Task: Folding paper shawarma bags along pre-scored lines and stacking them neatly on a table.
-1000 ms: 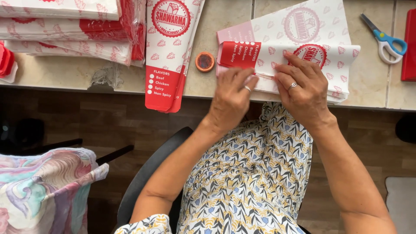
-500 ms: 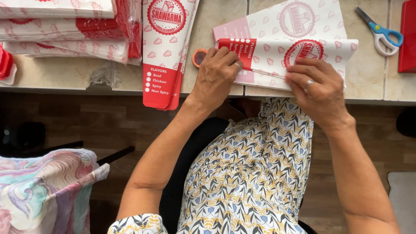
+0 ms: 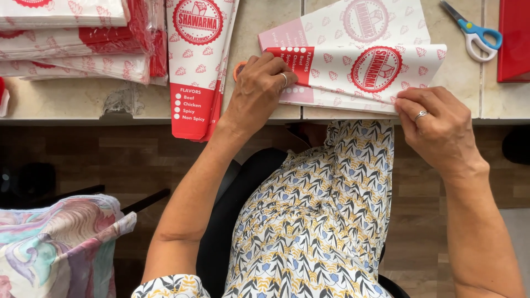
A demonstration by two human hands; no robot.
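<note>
A white paper wrapper point(image 3: 364, 66) with red round emblems and a red strip lies partly folded at the table's front edge. My left hand point(image 3: 259, 91) presses down on the wrapper's left end, over the red strip, fingers curled. At the wrapper's lower right corner, my right hand point(image 3: 436, 127) pinches the folded edge. An orange tape roll point(image 3: 238, 69) peeks out just left of my left hand.
A finished paper cone sleeve point(image 3: 196, 66) hangs over the table edge at centre left. Stacks of the same printed paper point(image 3: 77, 41) fill the far left. Blue-handled scissors point(image 3: 475, 30) and a red box point(image 3: 514, 38) sit at the far right. Patterned cloth point(image 3: 61, 243) lies lower left.
Both hands have spread apart along the wrapper: the left slid to its left end, the right moved to its lower right corner. The top flap now lies folded flat.
</note>
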